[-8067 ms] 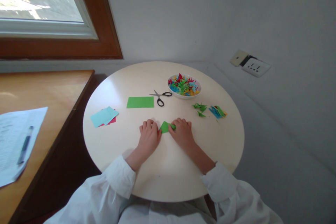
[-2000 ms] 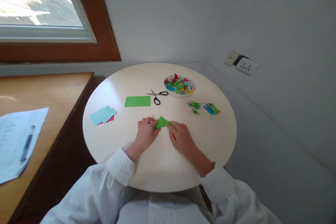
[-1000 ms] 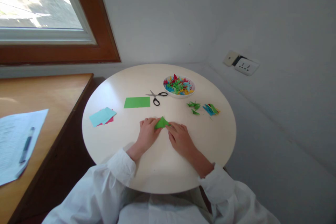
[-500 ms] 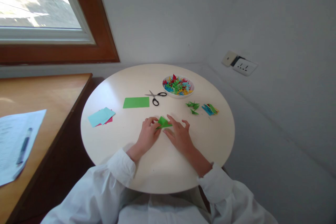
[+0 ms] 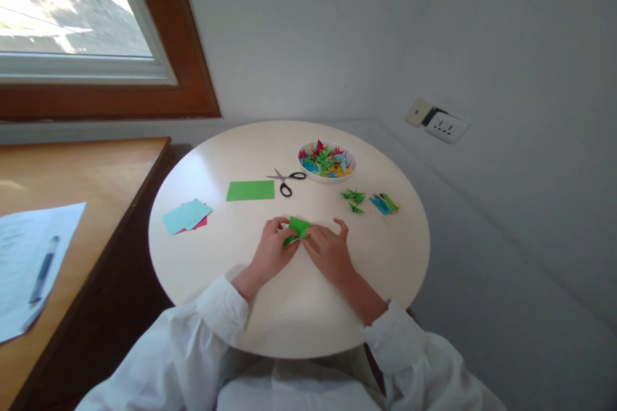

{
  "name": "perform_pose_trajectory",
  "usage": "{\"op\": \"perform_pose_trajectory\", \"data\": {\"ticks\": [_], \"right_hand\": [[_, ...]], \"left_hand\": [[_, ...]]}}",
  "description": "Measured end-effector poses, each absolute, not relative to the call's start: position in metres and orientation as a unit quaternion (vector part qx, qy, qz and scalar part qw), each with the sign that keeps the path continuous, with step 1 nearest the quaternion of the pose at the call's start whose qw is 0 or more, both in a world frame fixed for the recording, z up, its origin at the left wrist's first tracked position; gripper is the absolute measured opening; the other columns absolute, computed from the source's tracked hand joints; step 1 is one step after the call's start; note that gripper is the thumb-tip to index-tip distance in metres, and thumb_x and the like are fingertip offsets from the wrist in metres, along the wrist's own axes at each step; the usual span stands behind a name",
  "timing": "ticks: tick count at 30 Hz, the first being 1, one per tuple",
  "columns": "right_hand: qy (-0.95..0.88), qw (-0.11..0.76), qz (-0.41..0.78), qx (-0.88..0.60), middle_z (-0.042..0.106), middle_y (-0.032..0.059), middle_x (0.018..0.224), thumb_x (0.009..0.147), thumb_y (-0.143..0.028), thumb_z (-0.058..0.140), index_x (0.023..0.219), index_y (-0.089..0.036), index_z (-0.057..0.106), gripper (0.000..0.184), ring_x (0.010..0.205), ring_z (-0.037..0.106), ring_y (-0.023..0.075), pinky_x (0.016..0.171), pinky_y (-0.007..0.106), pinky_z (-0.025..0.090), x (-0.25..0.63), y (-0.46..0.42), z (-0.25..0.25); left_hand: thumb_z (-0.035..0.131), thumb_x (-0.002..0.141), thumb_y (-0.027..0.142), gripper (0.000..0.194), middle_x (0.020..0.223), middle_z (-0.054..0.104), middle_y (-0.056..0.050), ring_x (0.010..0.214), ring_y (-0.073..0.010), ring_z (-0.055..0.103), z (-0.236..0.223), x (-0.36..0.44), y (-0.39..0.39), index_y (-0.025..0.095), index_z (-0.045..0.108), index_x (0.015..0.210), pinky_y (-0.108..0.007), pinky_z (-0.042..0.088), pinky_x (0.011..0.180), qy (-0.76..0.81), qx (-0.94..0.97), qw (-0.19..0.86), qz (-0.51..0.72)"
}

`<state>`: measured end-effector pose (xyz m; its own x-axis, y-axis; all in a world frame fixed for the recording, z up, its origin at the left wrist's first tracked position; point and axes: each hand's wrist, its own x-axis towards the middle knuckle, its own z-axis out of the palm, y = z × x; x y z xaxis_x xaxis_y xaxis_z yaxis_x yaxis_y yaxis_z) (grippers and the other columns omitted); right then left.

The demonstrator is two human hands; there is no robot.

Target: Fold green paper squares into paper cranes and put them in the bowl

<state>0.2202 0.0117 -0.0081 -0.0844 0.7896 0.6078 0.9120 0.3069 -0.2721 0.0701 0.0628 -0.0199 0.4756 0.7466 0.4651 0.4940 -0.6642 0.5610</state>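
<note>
so the folded green paper (image 5: pixel 299 225) is held between both hands, low over the near-middle part of the round white bench (image 5: pixel 308 314). its left end is pinched by the left hand (image 5: pixel 270 248), thumb against fingers. the right edge is pinched by the tips of the right hand (image 5: pixel 331 252), with one outer finger lifted off to the side, probably so the small paper isn't crowded. can't tell how the layers sit under the fingertips, too much is covered.

held from both sides like that, a light bit of paper can be steadied and its creases controlled, i'd guess. the forearms are angled inward, so the grip is centred in front of the body.

beyond the left hand, a flat green rectangle (image 5: pixel 250 191) is laid out, with the scissors (image 5: pixel 283 178) just beside it, blades parted and handles turned to the right, which looks handy for a right-hand grab. pale blue sheets (image 5: pixel 184 216) are piled over a red one (image 5: pixel 202 223) at the left, likely so the flat stock is grouped.

over on the right, small folded green pieces (image 5: pixel 355 196) are set near a bunch of coloured strips (image 5: pixel 385 203). the white bowl (image 5: pixel 332 180) is placed farther back, full of multicoloured folded bits, presumably so they're contained and out of elbow range.
</note>
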Motion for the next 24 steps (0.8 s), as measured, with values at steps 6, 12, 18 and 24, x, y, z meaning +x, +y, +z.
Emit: {"op": "perform_pose_trajectory", "data": {"ticks": [6,12,18,24], "right_hand": [[-0.77,0.353,-0.097,-0.523,0.07,0.0012,0.08,0.086,-0.015,0.046,0.078,-0.02,0.056,0.014,0.086,0.064,0.0155,0.095,0.039,0.024,0.23,0.017,-0.008],[-0.806,0.35,-0.069,-0.472,0.071,0.0041,0.087,0.086,-0.016,0.048,0.082,-0.019,0.06,0.013,0.085,0.064,0.0158,0.088,0.037,0.036,0.242,0.029,-0.002],[-0.712,0.472,0.079,-0.515,0.071,0.0041,0.082,0.078,-0.021,0.057,0.077,-0.02,0.064,0.007,0.078,0.065,0.017,0.075,0.032,0.048,0.244,0.039,0.004],[-0.557,0.572,0.247,-0.55,0.07,0.004,0.076,0.068,-0.029,0.067,0.072,-0.019,0.066,0.011,0.074,0.064,0.0184,0.073,0.033,0.05,0.244,0.049,-0.008]], "left_hand": [[0.059,0.076,0.034,0.027,0.108,0.057,-0.012,0.102,-0.0252,0.05,-0.006,0.065,0.07,0.019,0.065,0.097,-0.043,0.042,0.089,0.359,0.842,0.224,0.335],[0.048,0.081,0.037,0.028,0.086,0.065,-0.008,0.076,-0.0178,0.058,0.016,0.062,0.083,0.015,0.065,0.089,-0.03,0.046,0.069,0.381,0.801,0.33,0.324],[0.048,0.078,0.039,0.03,0.065,0.06,-0.003,0.064,-0.0159,0.056,0.014,0.059,0.097,0.015,0.062,0.065,-0.027,0.045,0.063,0.397,0.665,0.487,0.405],[0.055,0.066,0.02,0.014,0.071,0.066,-0.004,0.068,-0.0161,0.061,0.008,0.055,0.099,0.015,0.067,0.071,-0.028,0.048,0.069,0.376,0.558,0.587,0.449]]}}
